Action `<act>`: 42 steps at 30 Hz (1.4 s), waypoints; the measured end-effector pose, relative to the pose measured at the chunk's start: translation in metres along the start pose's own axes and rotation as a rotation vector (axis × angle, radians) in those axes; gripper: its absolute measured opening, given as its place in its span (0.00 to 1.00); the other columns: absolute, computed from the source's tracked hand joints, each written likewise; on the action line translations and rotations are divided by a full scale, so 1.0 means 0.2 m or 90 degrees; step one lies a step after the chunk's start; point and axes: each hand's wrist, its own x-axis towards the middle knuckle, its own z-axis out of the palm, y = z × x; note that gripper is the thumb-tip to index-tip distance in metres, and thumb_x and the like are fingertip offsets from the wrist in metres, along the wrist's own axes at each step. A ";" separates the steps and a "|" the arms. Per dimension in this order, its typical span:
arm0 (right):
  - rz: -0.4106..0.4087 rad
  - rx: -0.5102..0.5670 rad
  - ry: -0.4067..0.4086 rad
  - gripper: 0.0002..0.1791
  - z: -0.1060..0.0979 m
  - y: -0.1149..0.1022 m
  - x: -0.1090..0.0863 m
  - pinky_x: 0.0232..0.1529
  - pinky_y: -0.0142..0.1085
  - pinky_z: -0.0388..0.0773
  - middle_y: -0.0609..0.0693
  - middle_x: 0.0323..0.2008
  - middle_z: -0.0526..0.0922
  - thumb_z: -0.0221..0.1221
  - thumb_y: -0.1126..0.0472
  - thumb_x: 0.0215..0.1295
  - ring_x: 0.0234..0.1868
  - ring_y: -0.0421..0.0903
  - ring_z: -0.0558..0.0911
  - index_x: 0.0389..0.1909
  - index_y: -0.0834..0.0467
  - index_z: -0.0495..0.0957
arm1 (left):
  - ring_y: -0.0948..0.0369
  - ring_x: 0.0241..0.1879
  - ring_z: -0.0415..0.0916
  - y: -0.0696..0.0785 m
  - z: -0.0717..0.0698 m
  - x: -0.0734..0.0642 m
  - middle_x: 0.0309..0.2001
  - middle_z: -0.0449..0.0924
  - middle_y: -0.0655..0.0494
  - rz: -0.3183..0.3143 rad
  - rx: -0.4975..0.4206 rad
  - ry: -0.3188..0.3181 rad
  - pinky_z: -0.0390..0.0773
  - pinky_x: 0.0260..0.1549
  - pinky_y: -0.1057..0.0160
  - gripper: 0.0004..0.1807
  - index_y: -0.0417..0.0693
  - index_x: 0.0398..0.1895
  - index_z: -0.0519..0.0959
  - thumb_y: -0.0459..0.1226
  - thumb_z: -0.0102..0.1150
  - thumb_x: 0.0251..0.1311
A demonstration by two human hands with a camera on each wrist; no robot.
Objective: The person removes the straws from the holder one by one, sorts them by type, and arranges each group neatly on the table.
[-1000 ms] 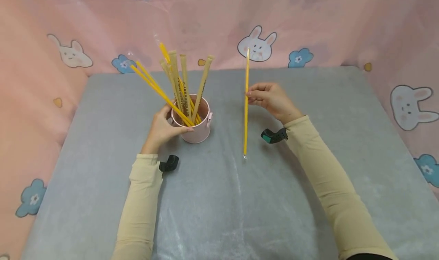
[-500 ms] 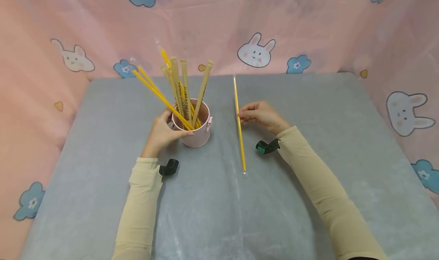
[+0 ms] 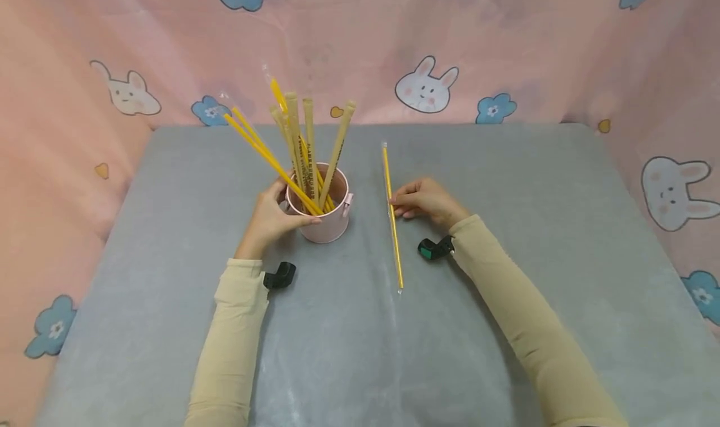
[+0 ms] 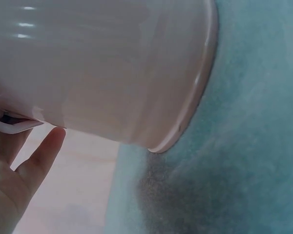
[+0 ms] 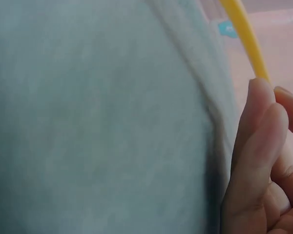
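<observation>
In the head view a small pink bucket [image 3: 330,229] stands on the table, left of centre. My left hand [image 3: 269,219] holds it from the left, thumb across the front below the rim. Several brown paper-wrapped straws [image 3: 339,145] and yellow straws in clear wrappers [image 3: 264,156] lean in it. Right of the bucket, my right hand [image 3: 427,203] pinches one wrapped yellow straw [image 3: 395,247] near its middle. The right wrist view shows thumb and fingertips meeting on the straw [image 5: 248,39]. Up close in the left wrist view, the bucket wall [image 4: 112,73] hides part of the left hand [image 4: 31,168].
A grey cloth [image 3: 337,352] covers the table. Pink curtains [image 3: 337,33] with rabbits and blue flowers enclose the back and sides. A black camera [image 3: 280,276] sits on the left wrist, another camera [image 3: 435,249] on the right.
My right hand has come down and slightly left, nearer me, with the yellow straw, whose top now leans a little left. The left hand stays on the bucket.
</observation>
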 end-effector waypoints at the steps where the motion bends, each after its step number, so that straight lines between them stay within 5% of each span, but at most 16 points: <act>1: 0.005 -0.007 -0.001 0.12 0.00 0.01 0.00 0.26 0.28 0.79 0.50 0.24 0.84 0.60 0.68 0.62 0.25 0.41 0.82 0.41 0.74 0.79 | 0.45 0.60 0.66 0.00 0.00 -0.01 0.60 0.70 0.41 -0.003 0.003 -0.005 0.62 0.63 0.49 0.49 0.39 0.67 0.63 0.29 0.78 0.35; 17: 0.018 -0.095 -0.008 0.12 0.01 0.00 0.02 0.24 0.29 0.80 0.52 0.24 0.84 0.62 0.66 0.60 0.23 0.40 0.82 0.39 0.73 0.81 | 0.45 0.62 0.65 0.01 -0.02 0.00 0.62 0.68 0.42 -0.016 0.012 -0.001 0.60 0.64 0.49 0.51 0.40 0.68 0.62 0.30 0.77 0.37; 42: 0.029 -0.056 0.004 0.14 0.00 0.01 0.02 0.25 0.28 0.80 0.52 0.23 0.84 0.60 0.69 0.62 0.22 0.38 0.82 0.43 0.77 0.78 | 0.47 0.64 0.62 0.00 0.00 0.00 0.62 0.68 0.42 -0.024 0.007 -0.003 0.57 0.65 0.52 0.49 0.38 0.67 0.63 0.31 0.78 0.37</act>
